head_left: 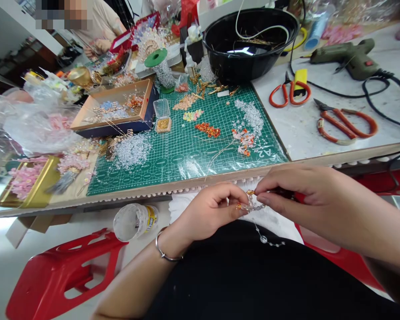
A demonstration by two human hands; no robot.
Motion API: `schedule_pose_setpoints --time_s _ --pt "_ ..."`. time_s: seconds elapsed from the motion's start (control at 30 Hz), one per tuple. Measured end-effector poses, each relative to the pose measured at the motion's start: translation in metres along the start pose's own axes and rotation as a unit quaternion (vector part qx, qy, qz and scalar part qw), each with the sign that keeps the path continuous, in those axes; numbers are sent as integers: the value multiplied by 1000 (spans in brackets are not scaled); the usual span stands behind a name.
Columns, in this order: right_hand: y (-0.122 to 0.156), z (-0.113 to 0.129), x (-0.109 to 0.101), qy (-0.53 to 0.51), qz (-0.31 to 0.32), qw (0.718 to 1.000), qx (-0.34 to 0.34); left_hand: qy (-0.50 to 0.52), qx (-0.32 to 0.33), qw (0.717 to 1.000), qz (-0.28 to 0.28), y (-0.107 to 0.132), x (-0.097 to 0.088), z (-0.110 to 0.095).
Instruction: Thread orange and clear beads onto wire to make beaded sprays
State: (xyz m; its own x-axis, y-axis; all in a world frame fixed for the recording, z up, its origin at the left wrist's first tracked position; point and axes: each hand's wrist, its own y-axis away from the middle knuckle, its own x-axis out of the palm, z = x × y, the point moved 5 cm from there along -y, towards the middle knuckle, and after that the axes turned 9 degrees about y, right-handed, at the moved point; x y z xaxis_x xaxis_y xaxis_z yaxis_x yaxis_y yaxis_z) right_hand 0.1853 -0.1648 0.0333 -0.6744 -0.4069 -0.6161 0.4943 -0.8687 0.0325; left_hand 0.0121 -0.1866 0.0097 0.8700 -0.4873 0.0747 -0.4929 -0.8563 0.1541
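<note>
My left hand (211, 209) pinches a small beaded ornament (251, 205) of clear and orange beads between thumb and fingertips. At the ornament's upper right side, the thumb and fingertips of my right hand (300, 200) are closed on it too. A thin string of clear beads (264, 239) dangles below my fingers over the dark clothing on my lap. Something dark shows behind my right fingers, but I cannot make out what it is. Beyond my hands, orange beads (208, 130), orange and white flower pieces (244, 141) and clear beads (131, 150) lie on the green cutting mat (166, 171).
Two red-handled cutting tools, snips (290, 93) and pliers (346, 122), lie right of the mat near a glue gun (348, 58). A black basin (250, 58) and an open box (120, 109) stand farther back. Red stools (66, 271) flank me. Another person (102, 24) sits across.
</note>
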Motion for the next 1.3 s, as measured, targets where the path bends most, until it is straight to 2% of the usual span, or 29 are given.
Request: schedule_pose_setpoints --time_s 0.1,0.2,0.3,0.4,0.5,0.6,0.63,0.7,0.77,0.8,0.83,0.87,0.93,0.97,1.03,1.13,1.3 --pt "-1 7 0 112 -11 991 -77 -66 55 996 0 -2 -6 -8" --pt "-1 10 0 117 -19 989 -91 -80 72 994 3 -1 -10 -10" --pt "-3 7 1 71 1 996 -46 -31 77 996 18 0 -10 -7" --pt "-7 1 7 -14 72 997 17 80 77 993 35 1 -7 0" --pt "-10 -4 13 -95 126 986 49 163 69 984 31 1 -4 9" --pt "-11 -7 14 -106 122 985 61 183 66 981 14 2 -5 14" --pt "-10 -7 11 -89 95 990 58 179 72 981 3 2 -7 13" --pt "-5 -2 -2 -20 -26 999 33 148 101 983 -32 4 -13 9" --pt "7 10 -20 63 -186 980 -12 82 140 984 -78 5 -20 1" --pt "14 18 -25 87 -236 967 -38 44 160 981 -101 7 -23 -3" --pt "18 24 -26 88 -251 962 -57 6 178 976 -122 8 -25 -7" --pt "19 28 -21 71 -220 970 -71 -31 195 971 -138 9 -25 -11" --pt "13 30 -5 -3 -111 992 -63 -97 216 957 -167 11 -24 -18" --pt "9 28 5 -49 -56 996 -42 -130 221 949 -182 12 -22 -20" --pt "1 18 22 -141 2 990 16 -193 231 930 -212 14 -19 -25" --pt "-6 4 41 -239 13 968 78 -261 254 899 -242 17 -13 -32" --pt "-5 3 54 -342 40 933 101 -325 271 863 -275 22 -9 -37"
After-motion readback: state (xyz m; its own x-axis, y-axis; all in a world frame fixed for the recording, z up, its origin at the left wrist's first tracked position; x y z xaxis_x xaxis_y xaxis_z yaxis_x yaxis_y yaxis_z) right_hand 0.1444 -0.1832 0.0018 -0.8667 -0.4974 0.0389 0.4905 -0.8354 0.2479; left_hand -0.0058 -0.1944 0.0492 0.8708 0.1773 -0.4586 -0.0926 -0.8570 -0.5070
